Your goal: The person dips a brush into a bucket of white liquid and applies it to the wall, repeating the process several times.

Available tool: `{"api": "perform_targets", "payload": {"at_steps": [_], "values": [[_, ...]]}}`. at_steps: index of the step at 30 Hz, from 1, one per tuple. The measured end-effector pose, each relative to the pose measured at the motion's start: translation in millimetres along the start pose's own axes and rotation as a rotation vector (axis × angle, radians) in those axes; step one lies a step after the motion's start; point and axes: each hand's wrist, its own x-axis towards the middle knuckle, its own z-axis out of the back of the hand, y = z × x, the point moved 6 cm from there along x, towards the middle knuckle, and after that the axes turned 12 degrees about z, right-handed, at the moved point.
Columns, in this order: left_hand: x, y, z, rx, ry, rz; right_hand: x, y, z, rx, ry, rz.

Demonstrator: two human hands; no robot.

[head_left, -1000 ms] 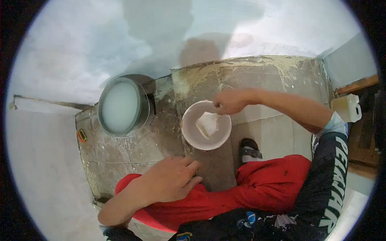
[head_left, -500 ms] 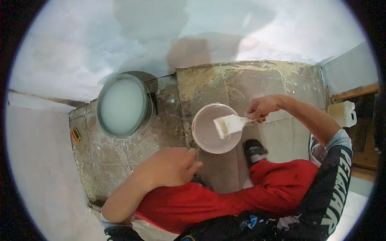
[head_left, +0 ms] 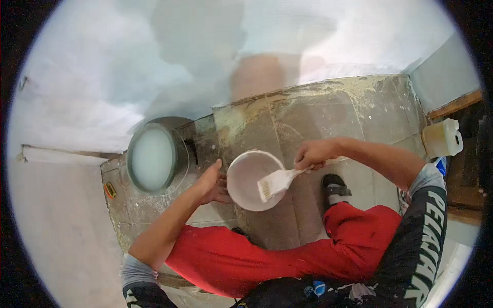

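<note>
My right hand [head_left: 314, 154] is closed around the handle of a wide white paintbrush [head_left: 276, 183]. The brush's pale bristles hang over the right side of a small white bucket [head_left: 235, 179] standing on the floor between my legs and the wall. At the bucket's left side, my left hand [head_left: 213, 186] is open, thumb raised and fingers spread right at the outer wall. A larger grey-green bucket [head_left: 176, 172], holding cloudy whitish liquid [head_left: 152, 158], stands farther left against the wall.
A pale painted wall [head_left: 113, 66] rises ahead, over a stained tile floor [head_left: 328, 113]. At the right stands a jug of yellowish liquid [head_left: 440, 138] beside dark wooden boards [head_left: 465, 179]. A small yellow-and-dark object [head_left: 109, 190] lies at the far left.
My left hand has moved from near my knee up to the white bucket's side and opened. My right hand keeps the brush, now lower over the bucket. The view has shifted slightly.
</note>
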Motion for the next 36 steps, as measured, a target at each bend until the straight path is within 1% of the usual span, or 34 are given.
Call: {"api": "perform_targets", "payload": {"at_steps": [1, 2, 4, 5, 7, 8, 10, 11, 13, 14, 16, 17, 19, 20, 22, 23, 25, 27, 29, 30, 32, 33, 34, 35, 36], "values": [[5.1, 1.8, -3.8, -0.112, 0.092, 0.082, 0.4, -2.2, -0.1, 0.046, 0.054, -0.016], [5.8, -0.4, -5.2, -0.107, 0.082, 0.082, 0.4, -2.5, 2.1, 0.048, 0.053, -0.004], [6.1, -0.2, -8.5, -0.227, 0.008, 0.161, -1.7, 0.1, 12.8, -0.075, 0.007, 0.070], [6.0, -3.0, -14.4, -0.220, 0.001, 0.160, -4.3, -1.9, 19.7, -0.071, 0.003, 0.077], [5.9, -7.7, -29.7, -0.200, 0.030, 0.171, -11.4, -10.5, 24.9, -0.004, 0.109, 0.073], [7.8, -8.5, -35.0, -0.188, 0.025, 0.176, -15.6, -14.5, 29.9, 0.006, 0.101, 0.079], [13.7, -14.6, -50.2, -0.231, 0.073, 0.143, -24.7, -20.7, 44.4, -0.112, 0.064, 0.150], [16.2, -15.6, -57.7, -0.222, 0.072, 0.149, -29.8, -25.6, 49.3, -0.103, 0.059, 0.151], [20.3, -23.0, -77.0, -0.204, 0.155, 0.089, -39.0, -37.4, 58.9, 0.018, 0.035, 0.142], [21.9, -23.6, -83.7, -0.200, 0.153, 0.099, -41.7, -45.1, 63.7, 0.028, 0.035, 0.143], [22.9, -31.5, -97.5, -0.215, 0.184, 0.033, -45.9, -52.5, 78.8, -0.124, 0.003, 0.221], [23.6, -33.5, -103.8, -0.212, 0.180, 0.035, -50.3, -55.8, 85.8, -0.121, 0.003, 0.225], [20.3, -38.8, -112.6, -0.191, 0.117, 0.000, -58.2, -63.6, 94.1, -0.056, 0.050, 0.169], [17.0, -42.2, -117.4, -0.191, 0.109, 0.003, -58.6, -65.1, 99.0, -0.052, 0.054, 0.176], [5.5, -47.7, -117.1, 0.071, -0.118, 0.004, -55.5, -62.5, 99.7, -0.101, 0.166, 0.266], [-2.7, -49.5, -117.3, 0.065, -0.125, 0.015, -53.5, -63.1, 102.6, -0.095, 0.178, 0.271], [-34.5, -74.8, -112.6, 0.923, -0.541, -0.171, -49.5, -61.7, 113.2, -0.140, 0.211, 0.271], [-105.5, -113.4, -153.7, 1.059, -0.701, -0.125, -44.5, -57.2, 117.0, -0.083, 0.277, 0.262], [-152.5, -119.2, -159.8, 0.904, -0.815, -0.260, -37.1, -55.4, 117.9, -0.027, 0.341, 0.247], [-165.1, -115.2, -160.3, 0.897, -0.809, -0.244, -31.7, -54.2, 118.9, -0.043, 0.329, 0.280], [-183.6, -111.2, -156.5, 0.775, -0.846, -0.410, -23.8, -52.6, 122.4, -0.064, 0.321, 0.304], [-184.0, -102.3, -148.9, 0.767, -0.843, -0.408, -21.8, -53.5, 122.6, -0.031, 0.350, 0.242], [-180.4, -86.9, -141.3, 0.797, -0.807, -0.307, -20.3, -55.6, 121.9, -0.003, 0.379, 0.177], [-175.9, -74.3, -136.9, 0.825, -0.766, -0.208, -16.2, -58.9, 121.7, -0.010, 0.384, 0.166], [-175.0, -72.5, -134.9, 0.815, -0.763, -0.220, -11.5, -62.0, 123.6, -0.003, 0.387, 0.182]]}}
